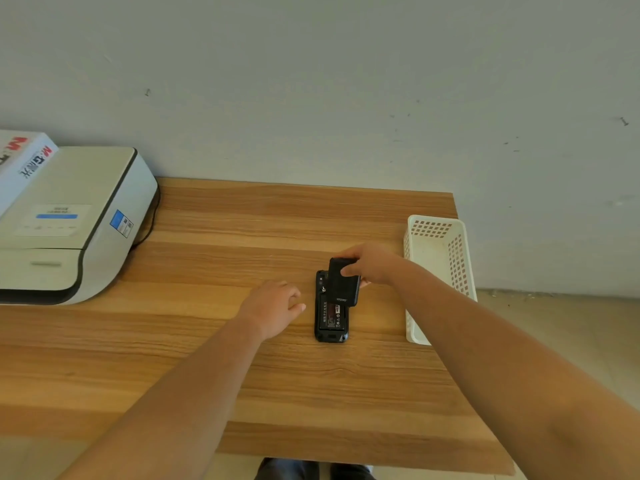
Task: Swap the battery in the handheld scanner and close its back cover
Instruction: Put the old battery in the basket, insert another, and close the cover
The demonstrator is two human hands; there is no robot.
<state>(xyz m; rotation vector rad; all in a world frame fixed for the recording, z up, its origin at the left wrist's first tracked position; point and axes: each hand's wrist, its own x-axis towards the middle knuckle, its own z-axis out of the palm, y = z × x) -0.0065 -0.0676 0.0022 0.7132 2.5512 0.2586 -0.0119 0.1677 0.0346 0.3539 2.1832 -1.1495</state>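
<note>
The handheld scanner (330,315) lies face down near the middle of the wooden table (242,375), its long axis running 12 to 6 o'clock. Its back is uncovered, and a battery (333,322) with a printed label sits in the bay; the label's small print is too fine to read. The scanner's upper right part is hidden behind the black back cover (343,284), which the right hand (372,266) grasps, thumb on the cover's outer face and the other fingers curled behind its far edge, mostly out of sight. The cover is tilted, overlapping the scanner's 1 o'clock corner; whether its lower edge touches the scanner cannot be told. It bears a small pale logo near its lower end.

At 9 o'clock of the scanner the left hand (273,308) hovers or rests just beside it, fingers loosely curled, gripping nothing; contact with the table is unclear.

At 3 o'clock stands a white perforated plastic basket (460,258), its near end partly hidden by the right forearm. At 10 o'clock, well apart, sits a white printer (69,216), cut off by the left edge, with a white carton (20,157) lying on it, also cut off. A dark cable (152,216) trails behind the printer.
</note>
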